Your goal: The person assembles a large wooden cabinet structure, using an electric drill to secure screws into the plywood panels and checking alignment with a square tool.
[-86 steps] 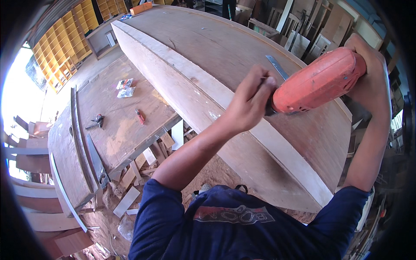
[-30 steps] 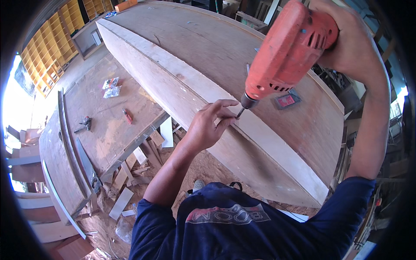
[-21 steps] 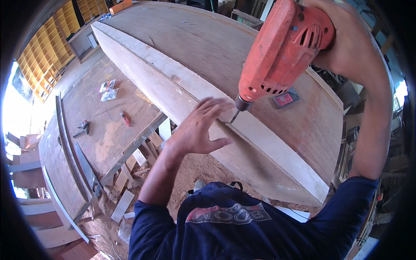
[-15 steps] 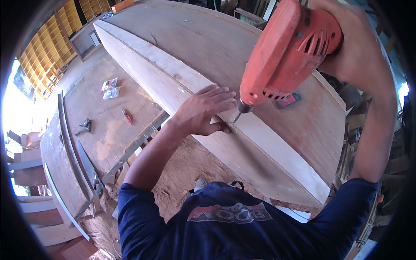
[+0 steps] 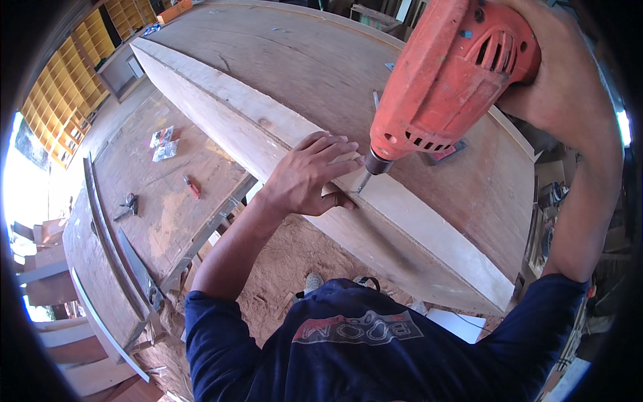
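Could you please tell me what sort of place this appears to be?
Most likely a woodworking shop: the right hand holds a red power drill over a large wooden panel, a handsaw lies on a wooden table, and boards lie at the far left.

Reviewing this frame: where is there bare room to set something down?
The widest patch is on the brown wooden top, between its pale edge strip and far rim, left of the red drill. The workbench has another, between the red-handled tool and handsaw. It is crowded around the drill bit, with the left hand close beside it.
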The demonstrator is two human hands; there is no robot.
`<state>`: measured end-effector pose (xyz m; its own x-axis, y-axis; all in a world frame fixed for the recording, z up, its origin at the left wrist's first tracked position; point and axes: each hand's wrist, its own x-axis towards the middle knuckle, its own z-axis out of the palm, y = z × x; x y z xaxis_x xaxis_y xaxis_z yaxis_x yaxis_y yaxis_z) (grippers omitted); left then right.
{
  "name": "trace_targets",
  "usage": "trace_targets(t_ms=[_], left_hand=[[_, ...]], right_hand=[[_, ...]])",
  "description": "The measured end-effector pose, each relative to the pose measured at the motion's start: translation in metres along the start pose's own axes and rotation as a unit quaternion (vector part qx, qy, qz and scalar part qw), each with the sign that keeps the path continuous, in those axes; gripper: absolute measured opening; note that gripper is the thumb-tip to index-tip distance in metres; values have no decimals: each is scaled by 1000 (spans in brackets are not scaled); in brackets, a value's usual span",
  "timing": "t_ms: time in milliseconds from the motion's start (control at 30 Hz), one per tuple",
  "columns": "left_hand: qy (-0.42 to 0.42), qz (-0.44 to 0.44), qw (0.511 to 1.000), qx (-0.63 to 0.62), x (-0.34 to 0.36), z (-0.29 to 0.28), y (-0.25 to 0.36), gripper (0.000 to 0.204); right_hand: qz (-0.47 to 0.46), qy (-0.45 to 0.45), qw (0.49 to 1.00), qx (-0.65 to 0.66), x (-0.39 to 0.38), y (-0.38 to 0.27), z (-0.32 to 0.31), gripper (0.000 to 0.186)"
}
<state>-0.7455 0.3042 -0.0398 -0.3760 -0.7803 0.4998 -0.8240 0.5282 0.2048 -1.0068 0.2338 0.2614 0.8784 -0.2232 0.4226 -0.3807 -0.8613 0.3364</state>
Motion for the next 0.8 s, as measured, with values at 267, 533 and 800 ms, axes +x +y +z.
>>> trace_targets(t_ms=[267,533,800], left_hand=[[-9,3,1000,7,2,-1,1,81],[-18,-8,1000,-6,2,-2,4,76],[1,0,1000,-12,0,0,2,76]], right_hand=[[7,2,1000,4,-5,2,7,47],[6,-1,1000,11,-7,6,9,49],[11,-1,1000,14,-6,8,16,51]])
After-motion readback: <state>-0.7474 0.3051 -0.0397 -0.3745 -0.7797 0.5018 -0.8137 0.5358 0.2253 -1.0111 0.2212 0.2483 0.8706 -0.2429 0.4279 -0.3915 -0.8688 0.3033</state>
